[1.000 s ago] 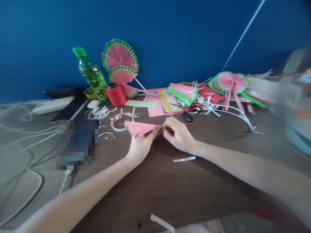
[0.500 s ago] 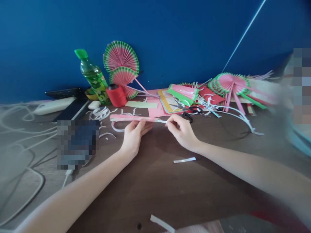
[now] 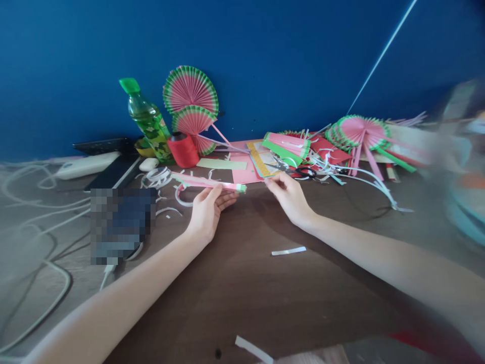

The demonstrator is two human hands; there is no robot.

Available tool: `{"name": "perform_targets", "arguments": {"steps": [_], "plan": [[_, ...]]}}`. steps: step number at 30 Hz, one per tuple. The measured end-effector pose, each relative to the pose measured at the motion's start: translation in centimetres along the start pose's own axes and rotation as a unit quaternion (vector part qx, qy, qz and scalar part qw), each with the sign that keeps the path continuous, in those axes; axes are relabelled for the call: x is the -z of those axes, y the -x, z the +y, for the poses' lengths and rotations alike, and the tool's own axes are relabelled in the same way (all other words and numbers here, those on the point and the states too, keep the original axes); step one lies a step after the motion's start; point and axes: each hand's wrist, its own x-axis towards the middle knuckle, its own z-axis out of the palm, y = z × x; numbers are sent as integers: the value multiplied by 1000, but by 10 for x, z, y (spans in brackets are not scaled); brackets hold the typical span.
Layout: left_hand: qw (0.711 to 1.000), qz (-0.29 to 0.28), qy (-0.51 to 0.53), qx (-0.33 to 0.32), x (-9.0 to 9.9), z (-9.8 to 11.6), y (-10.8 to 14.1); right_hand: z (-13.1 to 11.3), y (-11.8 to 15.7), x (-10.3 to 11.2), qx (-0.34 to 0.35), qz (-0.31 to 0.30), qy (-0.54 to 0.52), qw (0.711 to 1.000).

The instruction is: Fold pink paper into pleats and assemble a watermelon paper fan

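Note:
My left hand [image 3: 206,210] is closed on a narrow folded paper fan [image 3: 206,183], pink with a green and white end, held level above the table. Its thumb lies on top and its fingers are underneath. Just to the right, apart from the fan, my right hand [image 3: 288,197] has thumb and forefinger pinched together; whatever is between them is too small to make out. Behind that hand lie scissors [image 3: 305,172] with black handles and a yellow-edged card [image 3: 259,159]. A curled white strip [image 3: 182,198] loops below the fan's left end.
Finished round paper fans [image 3: 190,93] lean on the blue wall, near a red thread spool [image 3: 184,150] and a green bottle [image 3: 146,116]. More fans [image 3: 364,131] and paper scraps lie back right. A phone [image 3: 127,222] and cables are at left. One white strip [image 3: 288,251] lies in front.
My right hand has moved slightly right and up, away from the fan's end. The white strip that stretched between them no longer shows there. The fan's green end is now uncovered.

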Motion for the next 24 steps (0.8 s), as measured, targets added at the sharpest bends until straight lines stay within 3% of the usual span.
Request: {"name": "perform_targets", "arguments": {"steps": [4, 6, 10, 14, 24], "plan": [[1000, -17, -4, 20, 0, 2, 0, -1, 2, 0, 40, 17, -23, 999], [999, -27, -15, 34, 0, 2, 0, -5, 5, 0, 106, 2, 9, 994], [996, -56, -48, 57, 2, 4, 0, -15, 13, 1, 270, -38, 74, 959], [993, -78, -69, 61, 3, 5, 0, -18, 18, 1, 367, -71, 97, 922], [989, -95, -101, 58, 5, 3, 0, -16, 20, 1, 371, -103, 113, 916]]}}
